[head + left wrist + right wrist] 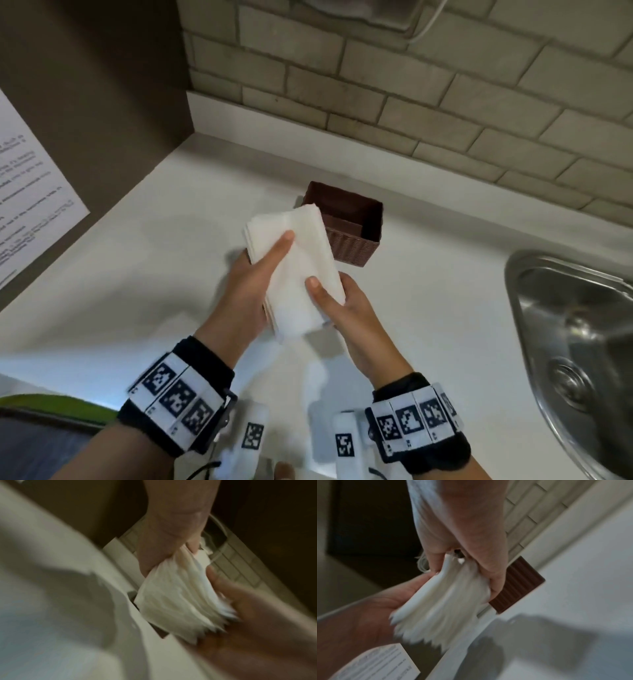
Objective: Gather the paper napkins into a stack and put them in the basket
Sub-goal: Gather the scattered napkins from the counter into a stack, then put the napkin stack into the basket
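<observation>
A stack of white paper napkins point(294, 260) hangs above the white counter point(137, 274), held from both sides. My left hand point(263, 262) grips its left edge, thumb on top and fingers underneath. My right hand point(337, 301) grips the near right corner the same way. Just behind the stack stands a brown ribbed basket point(356, 219), open at the top, with nothing visible inside. The left wrist view shows the left hand point(171, 527) on the fanned napkin edges point(175, 599). In the right wrist view, the right hand point(462, 534) pinches the napkins point(447, 601) beside the basket point(518, 585).
A steel sink point(565, 342) is set into the counter at the right. A grey tiled wall point(376, 85) runs behind the basket. On the left, a dark panel carries a printed sheet point(34, 188). Something green point(51, 404) lies at the lower left edge.
</observation>
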`<action>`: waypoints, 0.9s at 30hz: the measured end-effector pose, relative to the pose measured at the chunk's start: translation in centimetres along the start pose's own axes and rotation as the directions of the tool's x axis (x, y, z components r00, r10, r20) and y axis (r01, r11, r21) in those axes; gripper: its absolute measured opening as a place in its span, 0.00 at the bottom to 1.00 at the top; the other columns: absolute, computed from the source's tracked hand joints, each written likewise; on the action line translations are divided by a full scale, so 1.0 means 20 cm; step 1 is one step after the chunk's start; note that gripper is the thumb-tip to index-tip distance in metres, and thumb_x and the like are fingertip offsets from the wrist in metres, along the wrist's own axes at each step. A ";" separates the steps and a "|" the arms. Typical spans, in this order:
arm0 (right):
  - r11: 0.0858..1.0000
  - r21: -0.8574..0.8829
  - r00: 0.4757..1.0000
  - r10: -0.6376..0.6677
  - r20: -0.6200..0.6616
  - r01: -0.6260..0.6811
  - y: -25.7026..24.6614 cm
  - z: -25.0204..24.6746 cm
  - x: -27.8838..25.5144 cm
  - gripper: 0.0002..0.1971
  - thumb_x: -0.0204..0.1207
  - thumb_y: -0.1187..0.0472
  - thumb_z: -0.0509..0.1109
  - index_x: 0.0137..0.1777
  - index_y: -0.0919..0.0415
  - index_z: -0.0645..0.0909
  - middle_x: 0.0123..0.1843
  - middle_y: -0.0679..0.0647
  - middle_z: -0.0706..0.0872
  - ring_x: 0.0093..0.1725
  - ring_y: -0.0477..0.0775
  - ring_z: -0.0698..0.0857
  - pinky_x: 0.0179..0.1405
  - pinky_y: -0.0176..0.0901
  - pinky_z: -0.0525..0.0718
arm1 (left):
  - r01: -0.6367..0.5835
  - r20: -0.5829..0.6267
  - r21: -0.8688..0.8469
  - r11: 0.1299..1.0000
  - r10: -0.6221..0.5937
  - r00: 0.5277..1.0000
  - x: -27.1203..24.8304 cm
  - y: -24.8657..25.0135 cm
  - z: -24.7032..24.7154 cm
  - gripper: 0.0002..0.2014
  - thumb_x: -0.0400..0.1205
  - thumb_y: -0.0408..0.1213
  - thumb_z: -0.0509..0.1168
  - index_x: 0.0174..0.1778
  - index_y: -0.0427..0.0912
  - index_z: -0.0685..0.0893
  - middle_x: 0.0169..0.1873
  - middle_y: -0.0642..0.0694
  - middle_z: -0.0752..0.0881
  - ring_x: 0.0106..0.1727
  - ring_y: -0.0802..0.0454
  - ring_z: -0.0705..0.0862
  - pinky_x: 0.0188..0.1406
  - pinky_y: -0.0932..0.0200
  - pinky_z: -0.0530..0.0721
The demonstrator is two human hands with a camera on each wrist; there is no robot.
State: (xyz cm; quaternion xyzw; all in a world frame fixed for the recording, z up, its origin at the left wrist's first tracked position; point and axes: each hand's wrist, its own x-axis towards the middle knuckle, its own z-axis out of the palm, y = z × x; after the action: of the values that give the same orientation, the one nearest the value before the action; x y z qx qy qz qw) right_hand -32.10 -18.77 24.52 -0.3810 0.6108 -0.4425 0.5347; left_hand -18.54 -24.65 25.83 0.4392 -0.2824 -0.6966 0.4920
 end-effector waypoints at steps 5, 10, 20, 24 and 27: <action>0.887 0.444 0.990 0.085 0.112 -0.127 0.02 0.02 0.01 0.22 0.81 0.54 0.68 0.74 0.59 0.77 0.67 0.55 0.88 0.67 0.56 0.86 0.57 0.44 0.87 | 0.121 0.048 -0.272 0.955 -0.113 0.992 0.02 -0.05 0.04 0.23 0.83 0.53 0.63 0.69 0.43 0.80 0.57 0.42 0.91 0.57 0.46 0.90 0.56 0.46 0.87; 0.844 0.534 0.990 0.108 -0.087 -0.045 0.00 0.00 0.06 0.30 0.78 0.55 0.73 0.77 0.55 0.65 0.71 0.56 0.83 0.69 0.57 0.84 0.70 0.62 0.81 | 0.067 0.057 -0.240 0.968 -0.055 0.997 0.00 -0.17 0.07 0.21 0.85 0.46 0.62 0.73 0.43 0.77 0.62 0.40 0.89 0.64 0.43 0.87 0.65 0.42 0.82; 0.820 0.569 0.992 -0.013 0.125 -0.061 -0.03 -0.07 0.07 0.25 0.83 0.49 0.63 0.79 0.53 0.70 0.74 0.55 0.82 0.74 0.57 0.80 0.76 0.58 0.74 | 0.041 0.133 -0.225 0.973 -0.010 0.991 0.06 -0.19 0.12 0.23 0.86 0.48 0.60 0.76 0.45 0.74 0.67 0.39 0.86 0.67 0.41 0.85 0.69 0.38 0.79; 0.911 0.412 1.000 0.004 -0.005 -0.002 -0.03 -0.12 0.11 0.21 0.82 0.59 0.67 0.75 0.58 0.75 0.68 0.56 0.87 0.68 0.56 0.86 0.67 0.54 0.84 | 0.051 0.099 -0.215 0.975 -0.031 0.995 0.09 -0.19 0.12 0.22 0.85 0.42 0.63 0.76 0.43 0.74 0.66 0.38 0.86 0.66 0.41 0.86 0.64 0.40 0.83; 0.965 0.253 0.988 -0.030 -0.150 0.067 -0.14 -0.23 0.18 0.20 0.81 0.59 0.69 0.72 0.63 0.78 0.63 0.57 0.90 0.61 0.54 0.90 0.55 0.43 0.90 | 0.020 -0.002 -0.160 0.987 -0.021 1.000 0.18 -0.10 0.14 0.24 0.81 0.34 0.69 0.72 0.39 0.73 0.66 0.35 0.85 0.60 0.41 0.88 0.57 0.44 0.87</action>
State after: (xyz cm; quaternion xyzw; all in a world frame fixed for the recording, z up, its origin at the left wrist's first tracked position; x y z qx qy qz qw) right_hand -37.12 -22.47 26.13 -0.2900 0.5758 -0.5576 0.5230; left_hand -22.49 -27.46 24.17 0.4026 -0.2203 -0.7211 0.5190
